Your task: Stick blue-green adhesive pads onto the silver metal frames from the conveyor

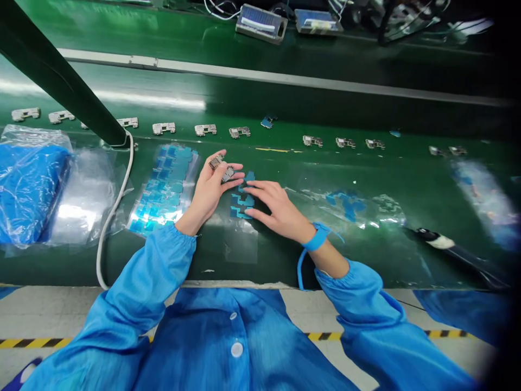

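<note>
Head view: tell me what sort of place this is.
Most likely an electronics assembly line in a factory. A green conveyor belt holds a row of small metal parts, and the person wears a blue smock with a blue wrist strap, probably antistatic.

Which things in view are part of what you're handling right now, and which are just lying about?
In hand:
left hand pinching small metal parts
right hand at blue-printed film sheet

Lying about:
row of metal parts on the green belt
bagged blue film
white cable
</note>
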{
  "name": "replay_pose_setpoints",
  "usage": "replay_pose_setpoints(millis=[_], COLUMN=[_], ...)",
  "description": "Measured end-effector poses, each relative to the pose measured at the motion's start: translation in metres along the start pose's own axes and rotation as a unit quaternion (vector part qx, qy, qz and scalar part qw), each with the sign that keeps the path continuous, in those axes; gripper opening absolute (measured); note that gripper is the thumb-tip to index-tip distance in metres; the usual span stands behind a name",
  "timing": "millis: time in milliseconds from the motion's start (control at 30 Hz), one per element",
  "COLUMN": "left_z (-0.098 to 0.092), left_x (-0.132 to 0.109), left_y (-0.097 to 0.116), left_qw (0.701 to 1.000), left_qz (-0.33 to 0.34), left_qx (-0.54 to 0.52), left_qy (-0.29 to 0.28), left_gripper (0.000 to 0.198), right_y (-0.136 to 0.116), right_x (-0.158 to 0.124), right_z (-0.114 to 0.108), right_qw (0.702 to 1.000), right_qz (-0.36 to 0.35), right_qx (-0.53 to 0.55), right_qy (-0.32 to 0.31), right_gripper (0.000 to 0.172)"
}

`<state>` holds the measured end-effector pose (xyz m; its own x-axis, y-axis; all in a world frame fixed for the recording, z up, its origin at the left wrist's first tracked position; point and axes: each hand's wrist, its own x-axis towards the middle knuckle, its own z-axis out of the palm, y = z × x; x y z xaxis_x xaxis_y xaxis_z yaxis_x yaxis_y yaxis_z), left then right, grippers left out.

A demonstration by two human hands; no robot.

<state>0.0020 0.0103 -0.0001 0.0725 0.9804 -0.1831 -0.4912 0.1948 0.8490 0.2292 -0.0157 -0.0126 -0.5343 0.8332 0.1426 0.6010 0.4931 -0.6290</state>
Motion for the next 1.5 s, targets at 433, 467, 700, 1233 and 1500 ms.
replay_pose_setpoints(millis=[433, 467, 700, 1233, 1500], left_z=[-0.007, -0.008, -0.012, 0.005, 0.004], left_x=[0.009, 0.009, 0.013, -0.006, -0.008], left_y=[-0.01, -0.011, -0.013, -0.014, -0.018], left_qw=[0.991, 0.991, 0.99, 0.984, 0.983], left_qz=[-0.109, -0.108, -0.108, -0.042, -0.037], left_qx=[0.067, 0.067, 0.06, 0.105, 0.135], left_qy=[-0.038, -0.039, -0.067, -0.14, -0.119], left_gripper=[0.015, 0.015, 0.021, 0.048, 0.043], right_y=[0.005, 0.0, -0.049, 0.001, 0.002], right_x=[-0.023, -0.024, -0.036, 0.016, 0.005], right_z=[0.011, 0.007, -0.022, 0.004, -0.01], right_qw=[0.931, 0.923, 0.943, 0.881, 0.961], right_qz=[-0.236, -0.258, -0.279, 0.18, 0.051], right_qx=[-0.252, -0.258, -0.139, 0.39, 0.142], right_qy=[0.116, 0.12, 0.116, 0.201, 0.232], right_gripper=[0.027, 0.028, 0.021, 0.045, 0.011])
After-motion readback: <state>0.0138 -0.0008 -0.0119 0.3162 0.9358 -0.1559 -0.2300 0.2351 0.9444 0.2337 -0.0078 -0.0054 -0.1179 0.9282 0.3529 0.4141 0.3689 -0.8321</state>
